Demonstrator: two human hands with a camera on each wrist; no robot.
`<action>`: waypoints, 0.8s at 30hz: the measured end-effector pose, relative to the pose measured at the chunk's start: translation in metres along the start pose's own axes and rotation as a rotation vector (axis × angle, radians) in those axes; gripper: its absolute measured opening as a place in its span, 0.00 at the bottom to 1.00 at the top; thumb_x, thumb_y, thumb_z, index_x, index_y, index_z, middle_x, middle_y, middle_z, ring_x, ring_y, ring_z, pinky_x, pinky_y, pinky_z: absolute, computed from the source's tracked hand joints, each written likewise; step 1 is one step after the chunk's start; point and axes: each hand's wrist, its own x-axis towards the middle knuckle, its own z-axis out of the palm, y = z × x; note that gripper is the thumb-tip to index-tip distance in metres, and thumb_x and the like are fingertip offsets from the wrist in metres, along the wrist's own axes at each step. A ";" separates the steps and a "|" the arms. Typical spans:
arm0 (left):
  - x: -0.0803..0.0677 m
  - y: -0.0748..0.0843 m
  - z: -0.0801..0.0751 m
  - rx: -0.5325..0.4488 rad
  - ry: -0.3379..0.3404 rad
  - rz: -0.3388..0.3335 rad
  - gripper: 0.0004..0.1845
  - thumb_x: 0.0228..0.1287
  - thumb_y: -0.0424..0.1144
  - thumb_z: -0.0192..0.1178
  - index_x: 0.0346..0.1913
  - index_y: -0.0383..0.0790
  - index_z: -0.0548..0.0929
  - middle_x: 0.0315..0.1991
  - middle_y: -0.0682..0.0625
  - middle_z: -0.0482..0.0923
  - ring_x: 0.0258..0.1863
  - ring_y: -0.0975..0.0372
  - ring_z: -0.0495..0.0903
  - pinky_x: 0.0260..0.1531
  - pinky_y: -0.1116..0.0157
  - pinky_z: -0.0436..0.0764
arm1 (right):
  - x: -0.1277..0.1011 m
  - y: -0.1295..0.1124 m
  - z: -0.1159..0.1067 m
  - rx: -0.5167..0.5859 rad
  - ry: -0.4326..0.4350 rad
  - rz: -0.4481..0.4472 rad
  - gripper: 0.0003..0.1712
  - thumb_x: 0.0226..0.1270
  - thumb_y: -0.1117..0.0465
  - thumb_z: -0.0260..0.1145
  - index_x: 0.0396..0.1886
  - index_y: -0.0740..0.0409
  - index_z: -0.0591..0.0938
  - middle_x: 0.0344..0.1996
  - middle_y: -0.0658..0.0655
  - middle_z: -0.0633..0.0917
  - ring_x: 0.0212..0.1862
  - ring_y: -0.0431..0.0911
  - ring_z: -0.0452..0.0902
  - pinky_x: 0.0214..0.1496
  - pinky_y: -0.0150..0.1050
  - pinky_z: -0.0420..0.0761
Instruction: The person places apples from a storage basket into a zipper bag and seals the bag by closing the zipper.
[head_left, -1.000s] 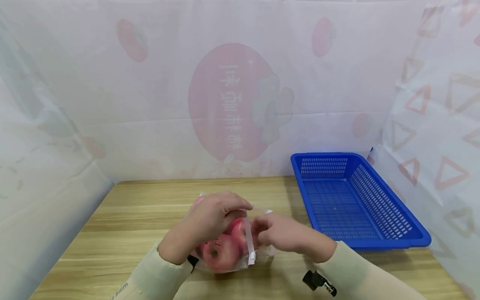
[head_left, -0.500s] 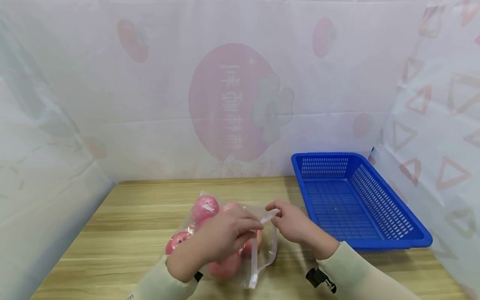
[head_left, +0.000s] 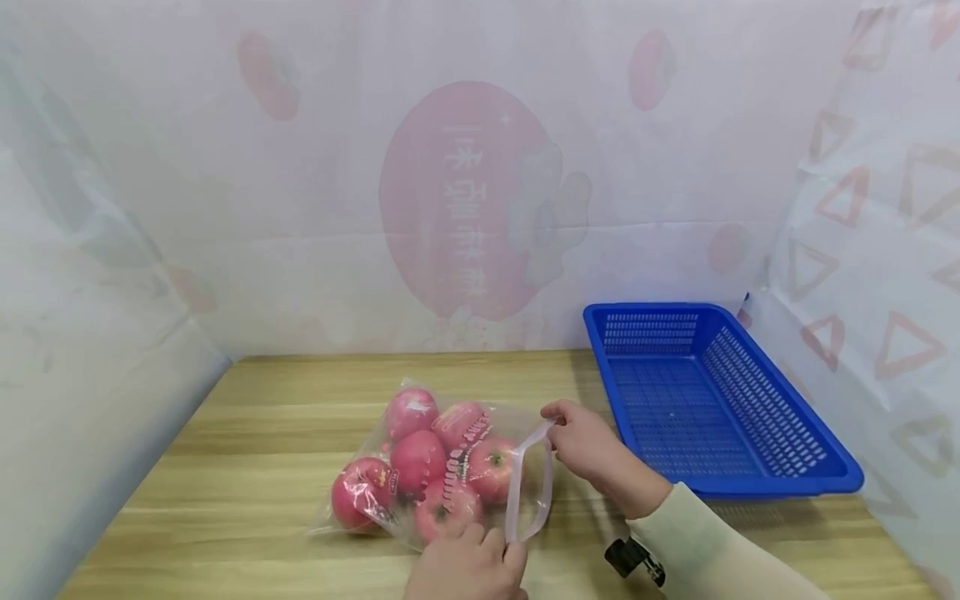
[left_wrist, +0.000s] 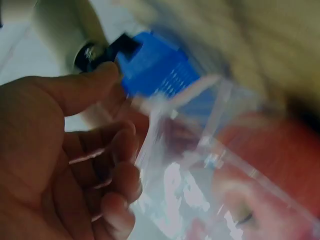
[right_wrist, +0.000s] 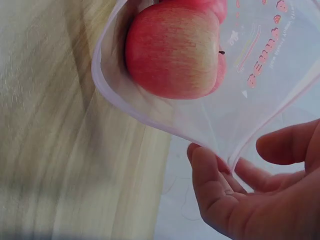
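A clear zip bag [head_left: 480, 417] with pink printing lies on the table, several red apples [head_left: 417, 462] inside it. Its pale-rimmed mouth faces right and gapes. My right hand [head_left: 588, 450] holds the far corner of this mouth; in the right wrist view the fingers bend around the corner, with the thumb standing off from it. At the near corner, my left hand [head_left: 468, 567] overlaps the bag's edge. The left wrist view is blurred, showing loosely bent fingers beside the plastic and the thumb apart, nothing gripped between them.
An openwork blue basket [head_left: 675, 408] stands at the right on the wooden table [head_left: 247, 467]. White printed sheets [head_left: 315, 167] wall in the back and sides. A small black device [head_left: 633, 560] is strapped at my right sleeve.
My left hand has moved from over the apples down to the bag's near corner, uncovering the apples. The right hand has shifted from the mouth's middle to its far corner, and the mouth has spread.
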 end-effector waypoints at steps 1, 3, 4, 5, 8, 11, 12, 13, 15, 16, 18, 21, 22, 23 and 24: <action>-0.002 0.004 0.004 0.011 0.008 -0.011 0.22 0.53 0.57 0.68 0.23 0.48 0.68 0.17 0.56 0.63 0.16 0.64 0.64 0.24 0.67 0.68 | 0.000 0.000 0.000 0.017 0.004 0.000 0.22 0.66 0.75 0.49 0.59 0.75 0.75 0.43 0.62 0.80 0.41 0.55 0.78 0.41 0.46 0.81; -0.004 0.009 0.012 0.026 0.060 -0.040 0.20 0.54 0.52 0.65 0.20 0.47 0.66 0.15 0.56 0.60 0.13 0.66 0.60 0.19 0.69 0.64 | 0.001 0.000 0.001 0.038 0.013 0.001 0.22 0.66 0.75 0.49 0.60 0.76 0.74 0.46 0.64 0.80 0.42 0.55 0.78 0.43 0.48 0.82; -0.005 0.010 0.015 0.032 0.083 -0.054 0.19 0.54 0.49 0.63 0.19 0.46 0.65 0.14 0.56 0.59 0.13 0.66 0.59 0.17 0.70 0.62 | 0.001 0.000 0.001 0.043 0.017 0.003 0.22 0.67 0.75 0.49 0.60 0.77 0.74 0.47 0.65 0.80 0.42 0.55 0.78 0.44 0.48 0.82; -0.005 0.012 0.017 0.030 0.097 -0.068 0.18 0.55 0.47 0.61 0.18 0.46 0.65 0.13 0.56 0.59 0.13 0.66 0.58 0.16 0.71 0.62 | 0.001 0.000 0.001 0.042 0.020 0.005 0.22 0.68 0.75 0.49 0.60 0.77 0.74 0.47 0.65 0.80 0.41 0.55 0.79 0.43 0.47 0.82; -0.004 0.013 0.015 0.019 0.082 -0.107 0.15 0.54 0.43 0.59 0.18 0.46 0.65 0.13 0.56 0.60 0.13 0.66 0.59 0.11 0.71 0.59 | 0.000 -0.001 -0.001 0.029 0.027 0.019 0.22 0.69 0.74 0.48 0.60 0.77 0.74 0.48 0.66 0.80 0.42 0.55 0.79 0.41 0.45 0.81; -0.001 0.006 -0.001 0.037 -0.020 -0.150 0.13 0.52 0.42 0.62 0.20 0.45 0.69 0.16 0.53 0.68 0.18 0.63 0.69 0.18 0.66 0.70 | -0.002 -0.005 -0.005 0.009 0.026 0.017 0.23 0.68 0.75 0.47 0.61 0.77 0.74 0.50 0.66 0.81 0.43 0.56 0.79 0.39 0.44 0.80; 0.000 0.002 -0.007 0.042 -0.052 -0.160 0.11 0.52 0.41 0.63 0.21 0.44 0.72 0.20 0.51 0.72 0.21 0.61 0.73 0.22 0.63 0.74 | -0.003 -0.007 -0.007 0.003 0.029 0.015 0.24 0.67 0.75 0.47 0.61 0.77 0.74 0.50 0.67 0.81 0.43 0.56 0.79 0.40 0.44 0.80; 0.001 -0.003 -0.014 0.038 -0.078 -0.173 0.11 0.52 0.40 0.65 0.23 0.43 0.73 0.22 0.50 0.73 0.24 0.59 0.75 0.26 0.61 0.77 | -0.004 -0.010 -0.010 -0.003 0.034 0.011 0.24 0.67 0.75 0.47 0.61 0.77 0.74 0.50 0.67 0.81 0.43 0.56 0.80 0.40 0.45 0.80; 0.001 -0.014 -0.028 0.011 -0.101 -0.202 0.09 0.55 0.39 0.66 0.28 0.40 0.76 0.27 0.48 0.76 0.28 0.57 0.77 0.34 0.58 0.79 | -0.005 -0.015 -0.016 -0.013 0.044 -0.005 0.24 0.66 0.76 0.47 0.60 0.77 0.74 0.48 0.66 0.82 0.43 0.55 0.81 0.43 0.46 0.81; 0.001 -0.020 -0.034 -0.012 -0.083 -0.220 0.10 0.57 0.40 0.67 0.29 0.39 0.76 0.27 0.48 0.75 0.29 0.56 0.77 0.36 0.58 0.79 | -0.006 -0.017 -0.019 -0.012 0.049 -0.015 0.24 0.65 0.77 0.47 0.60 0.77 0.74 0.47 0.66 0.82 0.43 0.54 0.81 0.45 0.46 0.82; -0.002 -0.033 -0.046 -0.078 -0.003 -0.253 0.12 0.59 0.39 0.68 0.30 0.38 0.75 0.25 0.50 0.73 0.25 0.59 0.74 0.27 0.64 0.78 | -0.007 -0.024 -0.026 -0.023 0.059 -0.030 0.24 0.65 0.78 0.47 0.60 0.76 0.75 0.45 0.65 0.82 0.44 0.52 0.81 0.47 0.45 0.82; -0.009 -0.053 -0.060 -0.132 0.178 -0.307 0.16 0.74 0.46 0.56 0.28 0.41 0.73 0.21 0.55 0.68 0.18 0.63 0.67 0.16 0.68 0.70 | -0.009 -0.034 -0.040 -0.131 0.080 -0.095 0.22 0.66 0.76 0.52 0.59 0.73 0.78 0.42 0.60 0.84 0.44 0.49 0.81 0.47 0.44 0.82; -0.011 -0.060 -0.064 -0.140 0.243 -0.320 0.20 0.77 0.49 0.51 0.26 0.42 0.72 0.19 0.57 0.67 0.17 0.64 0.66 0.14 0.68 0.69 | -0.010 -0.038 -0.046 -0.188 0.093 -0.121 0.20 0.67 0.74 0.55 0.58 0.71 0.80 0.40 0.58 0.85 0.43 0.48 0.81 0.46 0.43 0.82; -0.013 -0.067 -0.067 -0.140 0.301 -0.329 0.22 0.79 0.51 0.47 0.26 0.43 0.73 0.19 0.57 0.68 0.16 0.64 0.66 0.13 0.68 0.69 | -0.011 -0.041 -0.052 -0.260 0.115 -0.153 0.18 0.69 0.71 0.58 0.56 0.68 0.82 0.38 0.55 0.86 0.41 0.46 0.81 0.44 0.43 0.82; -0.015 -0.074 -0.070 -0.137 0.355 -0.340 0.24 0.80 0.53 0.42 0.26 0.43 0.74 0.19 0.58 0.68 0.16 0.64 0.66 0.12 0.68 0.68 | -0.012 -0.043 -0.059 -0.330 0.138 -0.186 0.15 0.70 0.68 0.61 0.53 0.65 0.84 0.36 0.52 0.86 0.39 0.45 0.81 0.42 0.42 0.81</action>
